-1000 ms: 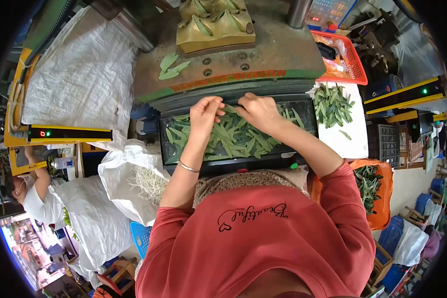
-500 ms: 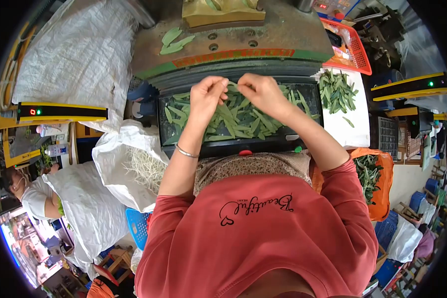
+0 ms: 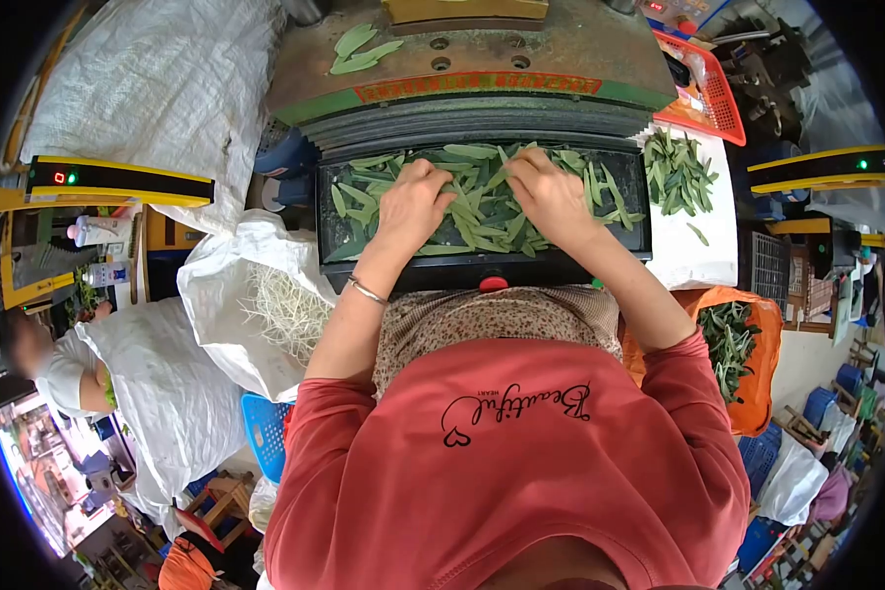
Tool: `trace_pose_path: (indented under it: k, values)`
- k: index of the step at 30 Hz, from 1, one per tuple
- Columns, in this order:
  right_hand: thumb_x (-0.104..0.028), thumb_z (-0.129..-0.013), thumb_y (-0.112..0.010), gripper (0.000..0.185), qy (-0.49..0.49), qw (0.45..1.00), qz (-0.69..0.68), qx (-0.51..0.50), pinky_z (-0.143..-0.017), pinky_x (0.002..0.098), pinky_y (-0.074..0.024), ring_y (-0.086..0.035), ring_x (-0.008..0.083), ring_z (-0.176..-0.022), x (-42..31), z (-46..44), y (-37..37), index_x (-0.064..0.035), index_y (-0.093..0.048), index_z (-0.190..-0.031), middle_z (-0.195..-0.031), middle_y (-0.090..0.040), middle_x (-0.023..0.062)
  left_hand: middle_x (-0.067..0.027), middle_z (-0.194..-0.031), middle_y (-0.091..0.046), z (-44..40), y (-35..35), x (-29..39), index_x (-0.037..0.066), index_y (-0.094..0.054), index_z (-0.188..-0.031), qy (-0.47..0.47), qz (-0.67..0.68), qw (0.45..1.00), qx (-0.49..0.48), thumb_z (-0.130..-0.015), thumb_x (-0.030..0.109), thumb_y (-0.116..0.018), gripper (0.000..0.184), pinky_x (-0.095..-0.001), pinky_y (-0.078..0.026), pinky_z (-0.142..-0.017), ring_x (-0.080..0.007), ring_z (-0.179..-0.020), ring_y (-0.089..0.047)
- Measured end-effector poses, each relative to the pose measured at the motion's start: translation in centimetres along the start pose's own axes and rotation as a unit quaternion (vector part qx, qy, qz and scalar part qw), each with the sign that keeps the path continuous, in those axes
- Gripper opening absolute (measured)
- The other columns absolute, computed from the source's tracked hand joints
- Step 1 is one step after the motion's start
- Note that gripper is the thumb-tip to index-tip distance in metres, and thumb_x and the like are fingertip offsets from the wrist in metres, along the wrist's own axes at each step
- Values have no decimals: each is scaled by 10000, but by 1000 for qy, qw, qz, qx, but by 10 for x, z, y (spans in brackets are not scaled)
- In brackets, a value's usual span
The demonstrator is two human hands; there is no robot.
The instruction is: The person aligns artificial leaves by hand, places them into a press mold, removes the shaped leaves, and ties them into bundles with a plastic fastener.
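A black tray (image 3: 408, 272) in front of me holds many loose, slender green leaves (image 3: 475, 214). My left hand (image 3: 415, 205) is low over the left half of the tray, its fingers curled and thumb pressed in; whatever lies between them is hidden. Over the right half, my right hand (image 3: 553, 200) has its fingers bent together at a green leaf (image 3: 498, 180), whose end meets the fingertips. Both hands are palm down among the leaves, a short gap apart.
Behind the tray stands a metal press (image 3: 482, 54) with a few leaves on its bed. More leaves lie on a white surface (image 3: 696, 258) at right, beside an orange bag (image 3: 765, 344). A white sack (image 3: 211, 280) of pale strands sits at left. Yellow-black sensor bars (image 3: 118, 183) flank me.
Both hands came down from above the tray's back edge, where their fingertips nearly met, and moved apart onto the leaves. The whole view has shifted slightly.
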State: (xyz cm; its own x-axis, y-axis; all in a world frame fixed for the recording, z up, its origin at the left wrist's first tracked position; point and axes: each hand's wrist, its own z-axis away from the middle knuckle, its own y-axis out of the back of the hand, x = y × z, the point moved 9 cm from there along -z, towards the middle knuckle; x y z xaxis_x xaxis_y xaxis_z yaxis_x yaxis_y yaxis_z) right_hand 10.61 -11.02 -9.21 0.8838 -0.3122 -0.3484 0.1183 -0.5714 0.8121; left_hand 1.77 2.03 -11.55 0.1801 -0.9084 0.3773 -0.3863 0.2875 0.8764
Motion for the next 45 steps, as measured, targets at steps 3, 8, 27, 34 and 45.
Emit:
trace_pose_path:
  k: [3, 8, 27, 34, 45]
  values:
    - [-147, -775, -601, 100, 16, 999, -24, -35, -460, 314, -454, -601, 260, -550, -20, 4, -12, -71, -590, -839, -833, -588, 64, -46, -861, -572, -2, 9, -5, 72, -638, -896, 24, 14, 1000, -2, -724, 100, -670, 177, -326, -477, -641, -242, -771, -582]
    - [-123, -764, -610, 91, -6, 986, 45, -162, -477, 311, -448, -575, 249, -540, -43, 10, -53, -55, -610, -824, -782, -596, 54, -52, -860, -567, 9, 2, -19, 73, -625, -858, 44, -23, 998, -42, -720, 94, -671, 147, -333, -477, -635, -239, -775, -581]
    - [-126, -845, -564, 127, -362, 710, -569, -202, -470, 179, -369, -480, 68, -526, 4, 10, -36, -30, -646, -833, -718, -622, 27, -48, -816, -630, -12, 75, 57, 34, -631, -898, -116, 67, 973, 189, -757, 29, -640, 142, -298, -491, -651, -212, -714, -611]
    - [-117, -853, -597, 106, -345, 703, -612, -106, -488, 166, -375, -485, 53, -556, 3, -25, 18, -24, -647, -859, -764, -622, 23, -70, -777, -653, -16, 46, 26, -11, -626, -974, 184, 528, 828, 47, -868, 73, -594, 140, -215, -489, -601, -140, -659, -614]
    - [-30, -818, -609, 39, -89, 879, -468, -4, -496, 168, -384, -506, 63, -556, -10, -82, 65, 7, -616, -830, -723, -590, 9, -69, -785, -648, -42, 61, 46, -15, -640, -975, 201, 629, 751, 15, -880, 95, -592, 153, -181, -460, -578, -106, -672, -593]
